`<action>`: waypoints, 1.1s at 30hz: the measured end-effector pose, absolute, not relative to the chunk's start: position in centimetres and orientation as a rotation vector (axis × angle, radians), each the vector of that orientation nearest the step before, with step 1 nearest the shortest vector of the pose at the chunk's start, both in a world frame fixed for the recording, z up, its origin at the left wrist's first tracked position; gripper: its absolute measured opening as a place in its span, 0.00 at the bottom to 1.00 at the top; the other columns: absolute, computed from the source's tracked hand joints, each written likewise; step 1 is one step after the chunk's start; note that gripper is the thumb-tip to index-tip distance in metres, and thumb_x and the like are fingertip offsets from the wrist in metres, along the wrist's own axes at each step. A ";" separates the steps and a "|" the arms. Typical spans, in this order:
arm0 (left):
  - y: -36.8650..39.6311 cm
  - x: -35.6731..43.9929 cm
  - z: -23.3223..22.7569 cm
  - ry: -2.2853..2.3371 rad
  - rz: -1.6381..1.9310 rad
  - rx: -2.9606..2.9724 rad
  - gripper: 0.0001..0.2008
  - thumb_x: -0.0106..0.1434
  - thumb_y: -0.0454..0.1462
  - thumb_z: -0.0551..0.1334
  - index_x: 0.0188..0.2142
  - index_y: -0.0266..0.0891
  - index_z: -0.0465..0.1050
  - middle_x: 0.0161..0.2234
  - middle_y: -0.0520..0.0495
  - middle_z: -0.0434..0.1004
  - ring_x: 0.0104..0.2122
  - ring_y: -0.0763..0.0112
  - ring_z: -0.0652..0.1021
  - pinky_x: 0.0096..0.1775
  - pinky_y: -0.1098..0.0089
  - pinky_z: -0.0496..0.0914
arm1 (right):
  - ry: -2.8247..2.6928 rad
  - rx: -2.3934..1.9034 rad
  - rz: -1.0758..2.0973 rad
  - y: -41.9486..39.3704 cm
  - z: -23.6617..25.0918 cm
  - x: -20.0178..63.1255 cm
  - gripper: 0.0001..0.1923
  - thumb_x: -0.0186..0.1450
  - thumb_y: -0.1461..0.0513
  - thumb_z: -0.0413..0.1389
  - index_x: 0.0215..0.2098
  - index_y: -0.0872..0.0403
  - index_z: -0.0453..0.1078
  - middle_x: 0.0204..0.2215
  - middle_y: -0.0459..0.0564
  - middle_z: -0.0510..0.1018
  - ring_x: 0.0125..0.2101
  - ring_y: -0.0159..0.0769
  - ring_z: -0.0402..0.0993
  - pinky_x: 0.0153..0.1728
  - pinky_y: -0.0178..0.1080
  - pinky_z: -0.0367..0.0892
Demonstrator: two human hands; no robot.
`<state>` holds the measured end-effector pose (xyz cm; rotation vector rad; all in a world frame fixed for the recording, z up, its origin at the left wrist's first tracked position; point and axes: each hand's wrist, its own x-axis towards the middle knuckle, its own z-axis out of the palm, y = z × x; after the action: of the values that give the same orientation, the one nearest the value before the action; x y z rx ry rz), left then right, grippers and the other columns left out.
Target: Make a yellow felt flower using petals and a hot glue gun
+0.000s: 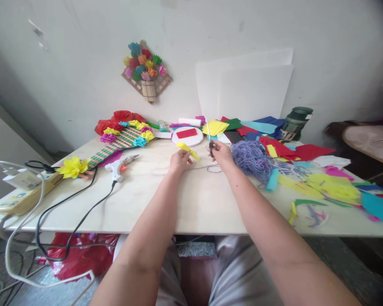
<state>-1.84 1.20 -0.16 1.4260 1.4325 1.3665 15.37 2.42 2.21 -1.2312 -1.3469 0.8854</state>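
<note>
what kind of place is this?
Likely a handicraft workspace; can't tell whether home or studio. Cues: scissors in the right hand, a glue gun and colored sheets on the table, and a flower decoration on the wall.

I have an open lane on the surface (148,182) between the hot glue gun (115,170) and the left hand (179,161); rightward, the lavender yarn (252,160) and crepe paper scraps (333,187) block me.

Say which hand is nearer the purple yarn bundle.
Right. The right hand, holding scissors, is just left of the purple yarn bundle; the left hand is farther left.
</note>
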 end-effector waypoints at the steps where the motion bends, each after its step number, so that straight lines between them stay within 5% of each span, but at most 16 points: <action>1: 1.2 -1.9 -0.2 1.431 1.349 1.416 0.05 0.55 0.37 0.63 0.26 0.39 0.69 0.17 0.51 0.74 0.13 0.78 0.63 0.20 0.75 0.54 | -1.325 -1.173 0.939 2.1 2.5 15.2 0.21 0.55 0.58 0.59 0.47 0.55 0.68 0.28 0.46 0.76 0.20 0.27 0.69 0.13 0.28 0.58; 9: 0.6 -2.2 0.3 1.391 1.286 1.382 0.06 0.54 0.36 0.63 0.24 0.37 0.68 0.21 0.48 0.77 0.11 0.79 0.63 0.17 0.75 0.54 | -1.438 -1.061 1.302 0.8 2.8 15.6 0.11 0.55 0.57 0.60 0.33 0.55 0.68 0.20 0.41 0.71 0.13 0.22 0.64 0.09 0.26 0.54; 15: 0.3 -2.3 0.3 1.258 1.270 1.265 0.07 0.54 0.36 0.65 0.24 0.35 0.69 0.28 0.44 0.79 0.13 0.82 0.64 0.15 0.77 0.52 | -1.568 -0.969 1.411 0.9 2.6 16.4 0.13 0.56 0.55 0.59 0.28 0.56 0.66 0.21 0.42 0.72 0.13 0.22 0.65 0.08 0.26 0.54; 33: -0.5 -2.7 1.2 1.080 1.352 1.161 0.08 0.60 0.38 0.60 0.33 0.34 0.65 0.37 0.40 0.79 0.20 0.79 0.75 0.19 0.78 0.61 | -1.822 -0.961 1.741 0.2 3.7 18.9 0.20 0.57 0.50 0.55 0.38 0.59 0.67 0.17 0.44 0.71 0.12 0.26 0.63 0.08 0.27 0.51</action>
<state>-2.74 -0.46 1.21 1.1613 1.0800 1.3518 18.95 0.24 3.69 -0.9610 -1.8216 1.7414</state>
